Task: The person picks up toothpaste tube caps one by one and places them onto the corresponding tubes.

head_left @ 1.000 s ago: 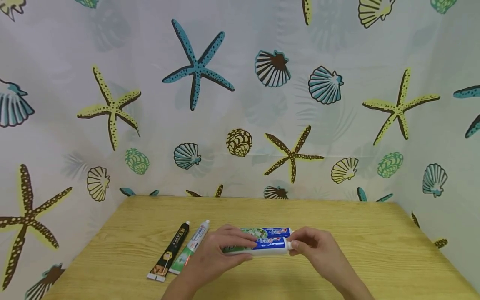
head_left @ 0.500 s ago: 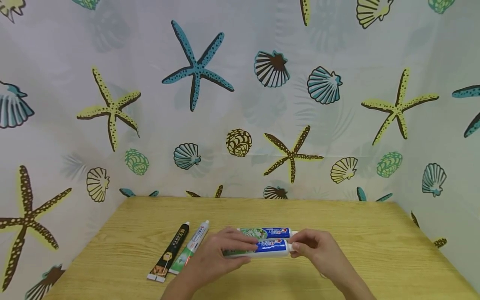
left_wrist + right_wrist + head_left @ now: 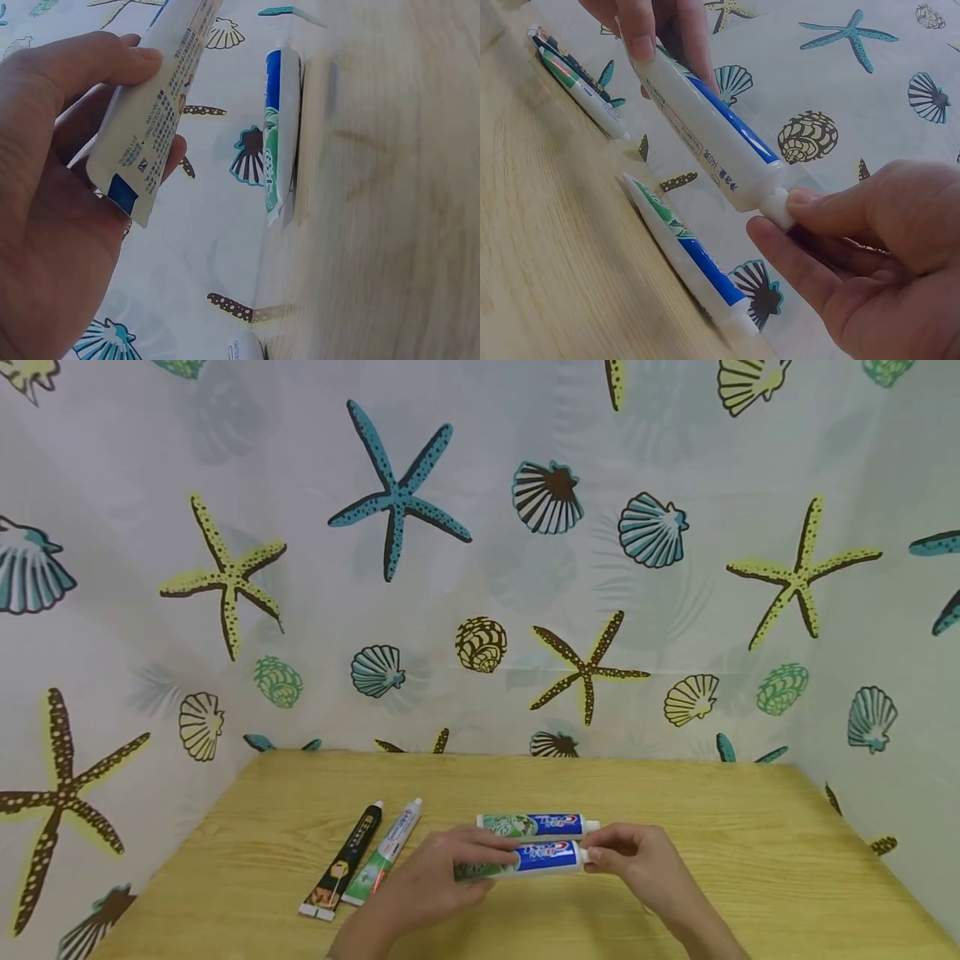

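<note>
A white toothpaste tube with a blue and green label is held sideways above the table. My left hand grips its flat end, thumb on the printed back in the left wrist view. At the other end my right hand pinches the white cap between thumb and forefinger; the cap sits at the tube's neck. A second tube of the same design lies on the table just behind, its cap pointing right.
On the left of the wooden table lie a black toothpaste tube and a white and green toothpaste tube, side by side and slanted. A cloth printed with starfish and shells rises behind the table and at both sides.
The held tube has shifted slightly down and to the right in the head view, so more of the tube behind it shows. Both hands keep their holds.
</note>
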`<state>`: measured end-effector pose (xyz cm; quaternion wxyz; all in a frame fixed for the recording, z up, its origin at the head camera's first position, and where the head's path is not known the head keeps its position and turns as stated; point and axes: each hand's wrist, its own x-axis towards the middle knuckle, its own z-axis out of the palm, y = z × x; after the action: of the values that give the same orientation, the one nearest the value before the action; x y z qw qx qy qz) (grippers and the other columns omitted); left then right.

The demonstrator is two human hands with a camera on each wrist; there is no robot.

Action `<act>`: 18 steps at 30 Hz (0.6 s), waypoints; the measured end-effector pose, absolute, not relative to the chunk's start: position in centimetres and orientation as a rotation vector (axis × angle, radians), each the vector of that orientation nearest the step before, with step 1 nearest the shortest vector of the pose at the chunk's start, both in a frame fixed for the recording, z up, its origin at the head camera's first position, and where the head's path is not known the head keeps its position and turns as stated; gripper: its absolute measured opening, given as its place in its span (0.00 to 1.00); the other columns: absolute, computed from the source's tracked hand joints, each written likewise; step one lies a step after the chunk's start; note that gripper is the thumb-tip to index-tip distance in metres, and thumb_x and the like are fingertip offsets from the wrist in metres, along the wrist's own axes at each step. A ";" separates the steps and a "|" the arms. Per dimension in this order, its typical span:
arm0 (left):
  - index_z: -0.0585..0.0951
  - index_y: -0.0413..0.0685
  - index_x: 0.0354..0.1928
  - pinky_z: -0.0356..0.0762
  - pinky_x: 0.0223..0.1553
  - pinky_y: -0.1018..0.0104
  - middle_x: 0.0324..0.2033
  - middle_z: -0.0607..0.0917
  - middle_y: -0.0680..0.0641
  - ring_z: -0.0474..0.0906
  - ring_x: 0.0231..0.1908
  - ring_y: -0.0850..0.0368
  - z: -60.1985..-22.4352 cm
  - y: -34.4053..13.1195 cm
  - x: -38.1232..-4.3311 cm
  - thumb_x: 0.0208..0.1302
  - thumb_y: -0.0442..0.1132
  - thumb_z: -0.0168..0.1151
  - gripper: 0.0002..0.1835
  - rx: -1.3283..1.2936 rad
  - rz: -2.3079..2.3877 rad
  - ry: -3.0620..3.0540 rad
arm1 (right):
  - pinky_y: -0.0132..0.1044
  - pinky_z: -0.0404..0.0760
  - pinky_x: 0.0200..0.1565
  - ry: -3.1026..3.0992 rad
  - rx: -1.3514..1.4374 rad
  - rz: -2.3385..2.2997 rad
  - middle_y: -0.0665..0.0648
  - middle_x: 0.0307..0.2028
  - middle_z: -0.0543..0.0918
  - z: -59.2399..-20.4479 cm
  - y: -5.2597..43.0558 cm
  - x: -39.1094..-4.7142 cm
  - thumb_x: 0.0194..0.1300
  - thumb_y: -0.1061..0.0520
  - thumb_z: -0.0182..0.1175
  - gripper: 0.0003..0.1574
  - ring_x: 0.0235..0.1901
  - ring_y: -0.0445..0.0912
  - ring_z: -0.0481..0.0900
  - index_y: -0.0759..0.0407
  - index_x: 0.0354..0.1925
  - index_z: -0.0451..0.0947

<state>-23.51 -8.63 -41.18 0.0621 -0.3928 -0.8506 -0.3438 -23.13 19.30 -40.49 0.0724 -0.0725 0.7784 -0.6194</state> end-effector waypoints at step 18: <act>0.79 0.65 0.48 0.75 0.49 0.66 0.52 0.78 0.56 0.74 0.52 0.61 -41.5 -7.3 -26.5 0.55 0.40 0.63 0.18 -1.305 -0.644 -2.681 | 0.40 0.80 0.41 2.516 -0.031 -1.786 0.56 0.39 0.82 -42.0 19.4 -24.9 0.54 0.65 0.61 0.07 0.36 0.44 0.81 0.61 0.35 0.82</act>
<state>-26.50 -7.34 -41.48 0.0457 -0.4274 -0.8779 -0.2108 -24.88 19.38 -42.02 0.0278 -0.0102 0.8151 -0.5786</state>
